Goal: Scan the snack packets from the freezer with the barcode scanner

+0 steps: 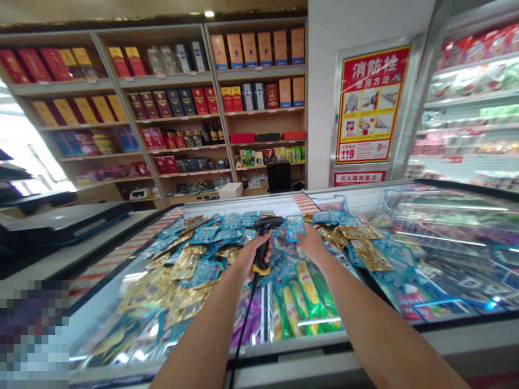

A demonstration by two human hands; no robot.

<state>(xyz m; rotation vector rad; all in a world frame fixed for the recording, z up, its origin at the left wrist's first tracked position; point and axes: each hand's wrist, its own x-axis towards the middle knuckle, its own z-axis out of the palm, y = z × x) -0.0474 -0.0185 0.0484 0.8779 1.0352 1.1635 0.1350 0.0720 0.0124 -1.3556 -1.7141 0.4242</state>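
the left hand [252, 256] is closed around the handle of a black and yellow barcode scanner [264, 237], held over the middle of the freezer lid [121, 254]; the right hand [311, 243] pinches a blue packet [294, 227] just beside the scanner head, above blue and gold packets [190, 265] heaped on the glass; green wrapped ices [308, 297] lie inside; a red wall sign [368, 105] reads 消防栓 and 119

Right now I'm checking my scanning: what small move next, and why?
Probably tilt the scanner in the left hand toward the blue packet that the right hand holds up, since its head sits just beside the packet, not clearly facing it.
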